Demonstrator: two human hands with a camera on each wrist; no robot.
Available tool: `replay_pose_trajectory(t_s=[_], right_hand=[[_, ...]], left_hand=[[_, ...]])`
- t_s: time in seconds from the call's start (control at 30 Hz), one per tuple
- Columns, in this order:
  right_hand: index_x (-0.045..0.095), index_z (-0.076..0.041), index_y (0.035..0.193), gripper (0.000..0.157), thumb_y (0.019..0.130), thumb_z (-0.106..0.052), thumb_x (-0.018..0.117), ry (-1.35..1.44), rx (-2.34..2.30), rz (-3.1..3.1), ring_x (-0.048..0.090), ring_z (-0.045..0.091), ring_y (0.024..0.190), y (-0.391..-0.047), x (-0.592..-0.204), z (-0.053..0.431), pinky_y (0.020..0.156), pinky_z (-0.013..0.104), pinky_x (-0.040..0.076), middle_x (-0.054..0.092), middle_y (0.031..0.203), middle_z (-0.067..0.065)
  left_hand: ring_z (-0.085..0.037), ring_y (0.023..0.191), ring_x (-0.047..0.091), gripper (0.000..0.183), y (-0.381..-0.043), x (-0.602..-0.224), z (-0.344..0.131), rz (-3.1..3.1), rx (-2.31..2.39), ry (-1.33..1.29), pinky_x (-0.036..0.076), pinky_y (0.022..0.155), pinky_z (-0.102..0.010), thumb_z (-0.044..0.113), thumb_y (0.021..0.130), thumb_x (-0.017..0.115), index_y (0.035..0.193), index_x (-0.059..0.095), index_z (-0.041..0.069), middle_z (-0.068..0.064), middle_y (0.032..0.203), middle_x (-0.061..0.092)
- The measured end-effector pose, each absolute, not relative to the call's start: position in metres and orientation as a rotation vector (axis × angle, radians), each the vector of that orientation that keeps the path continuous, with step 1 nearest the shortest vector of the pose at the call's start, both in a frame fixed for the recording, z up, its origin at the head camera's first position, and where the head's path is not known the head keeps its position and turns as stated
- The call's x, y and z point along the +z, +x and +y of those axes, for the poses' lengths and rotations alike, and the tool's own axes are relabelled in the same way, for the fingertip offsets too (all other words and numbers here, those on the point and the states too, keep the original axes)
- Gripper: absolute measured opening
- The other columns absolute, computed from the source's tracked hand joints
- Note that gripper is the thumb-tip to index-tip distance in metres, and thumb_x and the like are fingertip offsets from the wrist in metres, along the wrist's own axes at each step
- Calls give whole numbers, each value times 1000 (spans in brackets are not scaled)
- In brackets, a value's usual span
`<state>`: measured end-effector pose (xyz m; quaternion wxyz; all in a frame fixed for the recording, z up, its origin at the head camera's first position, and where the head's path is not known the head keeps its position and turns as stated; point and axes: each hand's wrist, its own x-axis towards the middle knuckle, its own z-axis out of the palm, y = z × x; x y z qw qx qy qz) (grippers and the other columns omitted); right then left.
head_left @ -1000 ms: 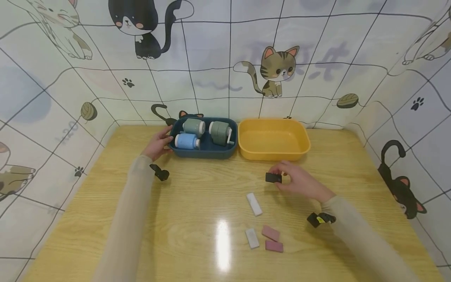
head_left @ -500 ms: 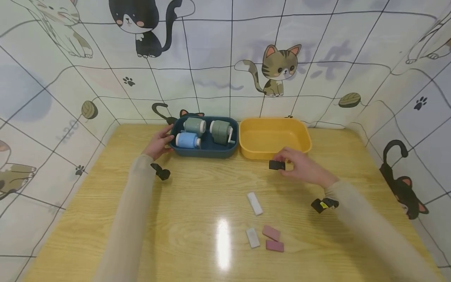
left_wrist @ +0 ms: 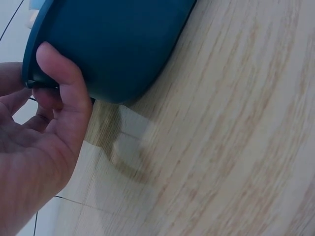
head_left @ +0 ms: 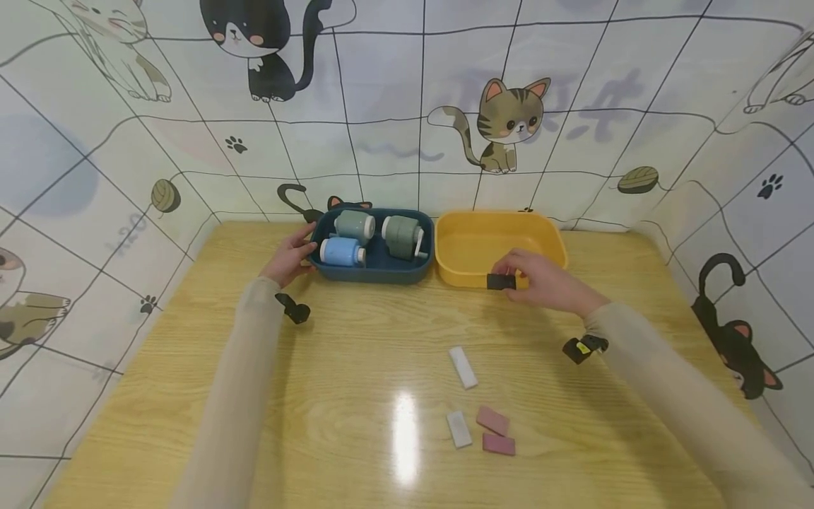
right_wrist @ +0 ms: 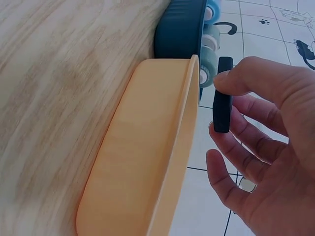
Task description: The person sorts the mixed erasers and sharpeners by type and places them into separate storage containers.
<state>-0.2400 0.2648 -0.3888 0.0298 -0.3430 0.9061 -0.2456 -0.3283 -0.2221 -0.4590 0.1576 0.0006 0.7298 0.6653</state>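
Since a second ago, the black block (head_left: 500, 281) has advanced to the near rim of the yellow bin (head_left: 459, 274), pinched in the narrow grip of the right hand (head_left: 543, 283). Just beside that bin, the left hand (head_left: 287, 259) clasps a dark blue bin (head_left: 381, 274) holding two green cylindrical devices (head_left: 402, 237) and a blue one (head_left: 341, 252). Two white pieces (head_left: 463, 367) and two pink ones (head_left: 493, 420) lie on the tabletop (head_left: 356, 353).

White glare streaks the tabletop (head_left: 356, 339) amid soft shadows.
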Motion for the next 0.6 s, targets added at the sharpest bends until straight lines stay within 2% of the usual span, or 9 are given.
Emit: replay_pose_trajectory(t_s=[0.13,0.37,0.6], right_hand=[[64,0,107,31,77,1,74,-1037,-729,2797,54,25,89,-248,-387,263,78,44,46,59,98,9],[64,0,107,29,79,0,74,-955,-728,2780,53,27,90,-262,-382,264,78,48,46,58,97,10],[62,2,109,29,82,-1,72,-885,-786,2765,53,28,92,-271,-383,265,81,49,47,59,99,12]], left_hand=[[-14,82,50,58,-321,-448,-218,2093,1885,15,48,75,-36,6,104,39,156,17,16,-11,111,41],[-12,82,51,57,-328,-462,-222,2115,1907,32,49,70,-30,10,104,41,156,20,20,-10,111,42],[-13,82,51,56,-328,-464,-222,2119,1920,30,49,69,-30,9,104,41,155,21,19,-11,113,43]])
